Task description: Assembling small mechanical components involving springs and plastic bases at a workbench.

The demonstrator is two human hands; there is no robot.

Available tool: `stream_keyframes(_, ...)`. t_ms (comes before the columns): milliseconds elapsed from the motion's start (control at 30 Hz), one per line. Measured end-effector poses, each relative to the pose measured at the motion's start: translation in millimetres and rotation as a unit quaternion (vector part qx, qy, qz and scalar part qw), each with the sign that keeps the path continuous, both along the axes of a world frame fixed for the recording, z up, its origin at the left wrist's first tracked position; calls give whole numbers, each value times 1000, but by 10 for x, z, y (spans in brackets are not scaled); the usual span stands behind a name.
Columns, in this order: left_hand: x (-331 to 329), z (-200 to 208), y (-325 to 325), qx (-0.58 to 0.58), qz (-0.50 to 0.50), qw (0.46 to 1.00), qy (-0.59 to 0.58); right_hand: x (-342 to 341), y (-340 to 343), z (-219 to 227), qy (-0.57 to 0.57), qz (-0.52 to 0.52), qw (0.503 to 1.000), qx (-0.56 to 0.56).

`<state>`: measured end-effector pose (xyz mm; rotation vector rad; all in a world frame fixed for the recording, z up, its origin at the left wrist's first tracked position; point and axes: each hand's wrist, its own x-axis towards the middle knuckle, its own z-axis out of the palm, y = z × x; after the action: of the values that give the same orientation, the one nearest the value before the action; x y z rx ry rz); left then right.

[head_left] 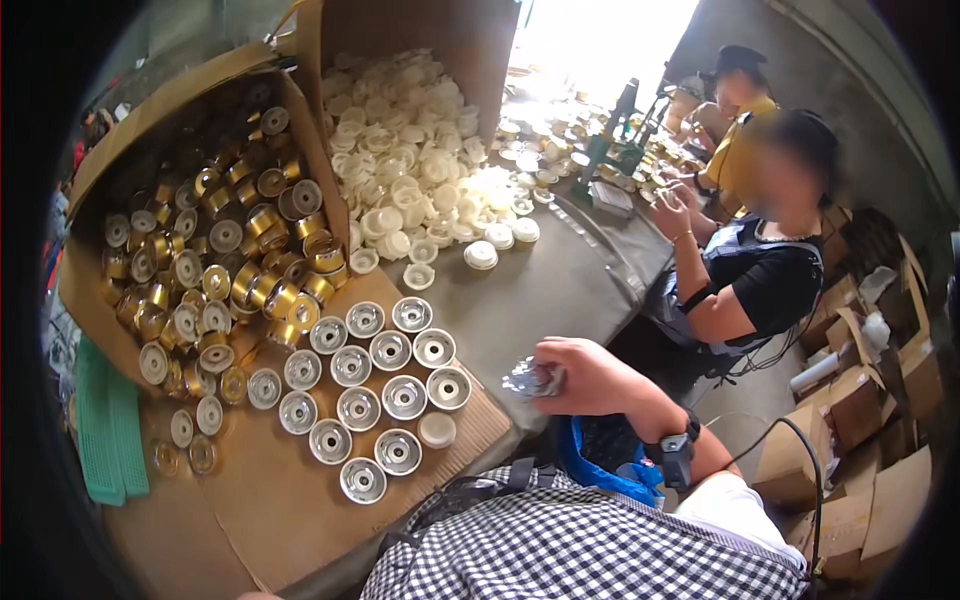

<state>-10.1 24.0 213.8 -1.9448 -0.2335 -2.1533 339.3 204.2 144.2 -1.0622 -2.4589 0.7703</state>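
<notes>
My right hand (pixel 592 378) is closed round some shiny silver pieces (pixel 530 378), held beyond the table's front edge; their exact kind is blurred. To its left, rows of round silver metal cups (pixel 398 452) with a hole in the middle lie on a flat cardboard sheet (pixel 270 520). One white plastic cap (pixel 437 430) sits at the end of the rows. Of my left hand, only a sliver of skin (pixel 262 596) shows at the lower edge; its fingers are hidden.
A cardboard box (pixel 95 300) spills gold-sided cups (pixel 265 225) at the left, beside green plastic baskets (pixel 105 430). White plastic caps (pixel 410 150) are heaped behind. Co-workers (pixel 780 230) sit at the right near a green hand press (pixel 610 150). Cardboard boxes (pixel 850 480) crowd the right-hand floor.
</notes>
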Motion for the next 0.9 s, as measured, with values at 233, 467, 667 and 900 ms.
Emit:
stream_keyframes(233,40,-174,-123,115,354,928,32,-509,109,-50,244,14,936,-254)
stream_keyframes(467,505,-1261,559,-609,-21,792,-46,-1110,-54,-409,385,143,760,-504)
stream_keyframes(667,391,-1392,586,-657,43,753,6,-1212,-192,-585,283,100,808,-507)
stream_keyframes(900,380,-1491,597,-672,55,738,2,-1240,-70,-639,268,88,879,-383)
